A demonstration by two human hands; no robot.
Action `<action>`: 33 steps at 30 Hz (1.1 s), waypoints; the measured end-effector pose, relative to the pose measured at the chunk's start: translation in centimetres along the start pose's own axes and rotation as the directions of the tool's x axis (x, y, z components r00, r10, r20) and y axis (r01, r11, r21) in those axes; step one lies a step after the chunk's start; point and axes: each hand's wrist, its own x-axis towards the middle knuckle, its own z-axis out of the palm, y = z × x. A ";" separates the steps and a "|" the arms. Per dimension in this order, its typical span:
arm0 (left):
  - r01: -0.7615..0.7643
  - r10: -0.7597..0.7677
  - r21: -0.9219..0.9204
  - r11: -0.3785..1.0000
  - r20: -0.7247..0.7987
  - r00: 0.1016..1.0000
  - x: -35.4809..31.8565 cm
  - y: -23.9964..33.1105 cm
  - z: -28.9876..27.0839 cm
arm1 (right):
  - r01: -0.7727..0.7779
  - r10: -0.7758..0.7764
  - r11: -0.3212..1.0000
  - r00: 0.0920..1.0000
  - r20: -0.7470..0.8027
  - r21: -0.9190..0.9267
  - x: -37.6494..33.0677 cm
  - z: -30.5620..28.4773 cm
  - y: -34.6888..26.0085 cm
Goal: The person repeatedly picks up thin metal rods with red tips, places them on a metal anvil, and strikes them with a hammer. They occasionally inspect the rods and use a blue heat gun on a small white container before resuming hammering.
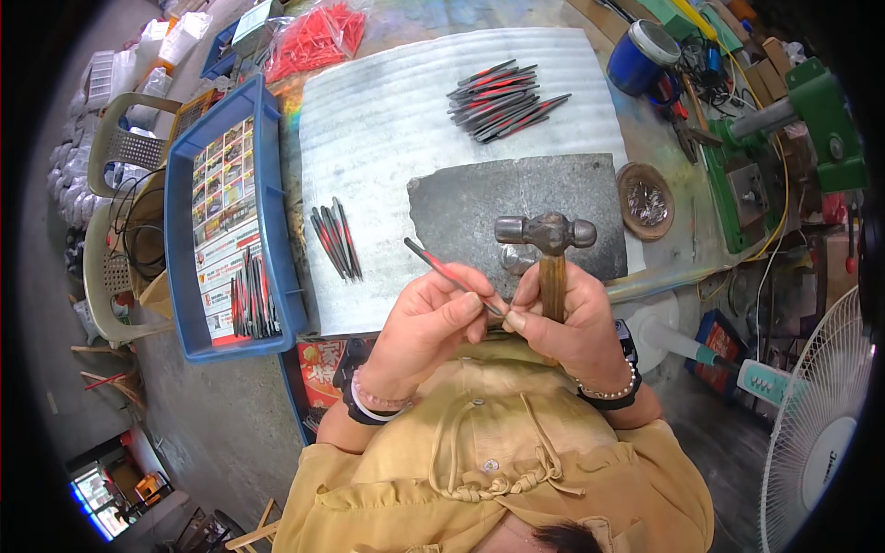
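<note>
My left hand [431, 318] pinches a slim black-and-red pen-like stick [428, 259], which slants up to the left. At the stick's lower end, the fingertips of my right hand [573, 318] meet those of my left. A ball-peen hammer [548, 233] is also held in my right hand, its head up and its wooden handle [552, 288] against the palm. Under and beyond the hammer lies a dark flat metal plate [461, 203] on a white foam sheet [369, 138]. Similar sticks form a large pile [502, 100] farther back and a small group [337, 241] at the left.
A blue tray [175, 217] at the left holds more sticks [253, 300]. Right of the plate sits a round brown bowl [645, 201]. A blue mug [643, 57], a green machine [834, 138] and a fan [816, 433] stand rightward. Red pieces [315, 39] lie bagged at the back.
</note>
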 end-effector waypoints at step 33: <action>-0.165 0.260 0.521 0.837 -0.114 0.959 3.0 0.6 0.3 | 0.218 -0.377 0.718 0.920 -0.105 -0.661 3.4 -3.8 3.5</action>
